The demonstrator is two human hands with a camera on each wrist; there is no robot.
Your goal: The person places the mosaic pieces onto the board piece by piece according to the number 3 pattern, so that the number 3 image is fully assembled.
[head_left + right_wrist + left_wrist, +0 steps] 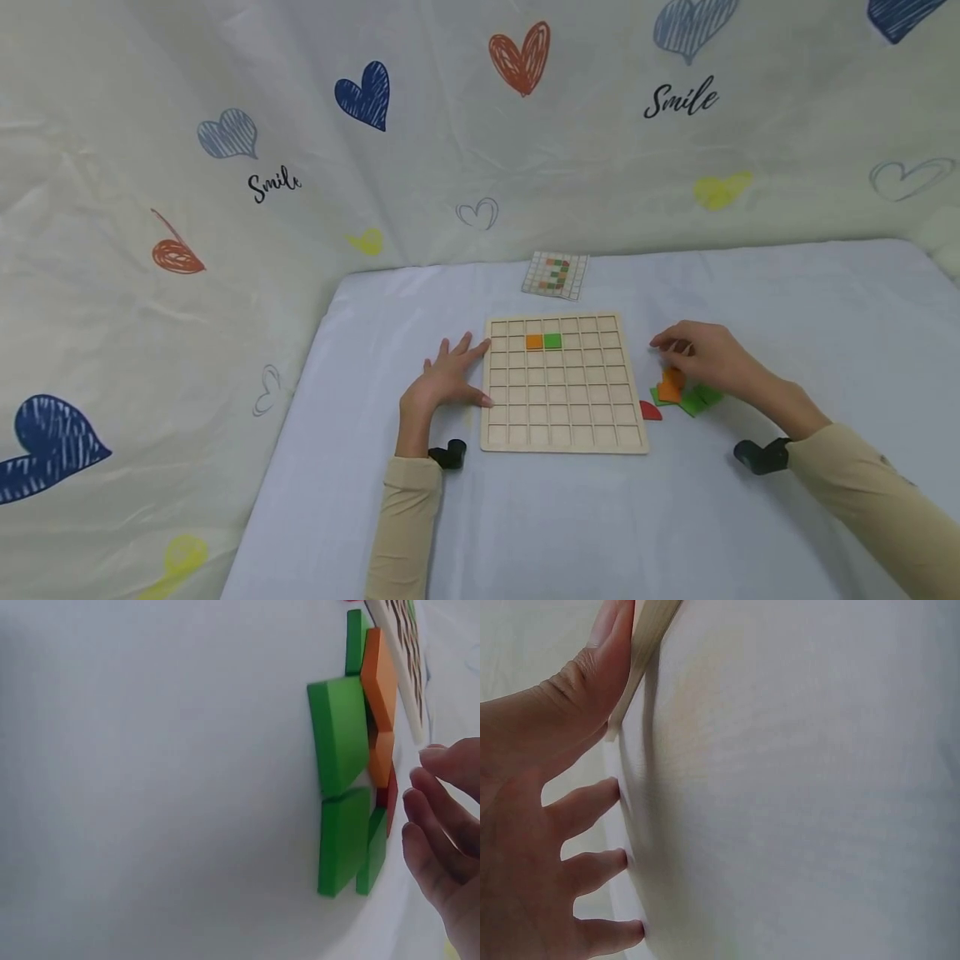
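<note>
A square wooden grid board (564,384) lies on the table, with an orange tile (534,342) and a green tile (552,341) side by side in its second row. My left hand (444,379) spreads its fingers along the board's left edge, thumb and index finger right at the rim. In the left wrist view, the thumb (592,686) lies against the wooden edge. Right of the board, my right hand (701,354) hovers over a loose pile of green tiles (341,735), orange tiles (380,679) and red pieces. Its fingers bend loosely near the thumb, and nothing shows between them.
A small pattern card (556,276) with coloured squares on a grid lies behind the board. One red rounded piece (650,411) sits by the board's right edge. White cloth (555,525) covers the table, and a printed curtain (420,183) hangs behind and to the left.
</note>
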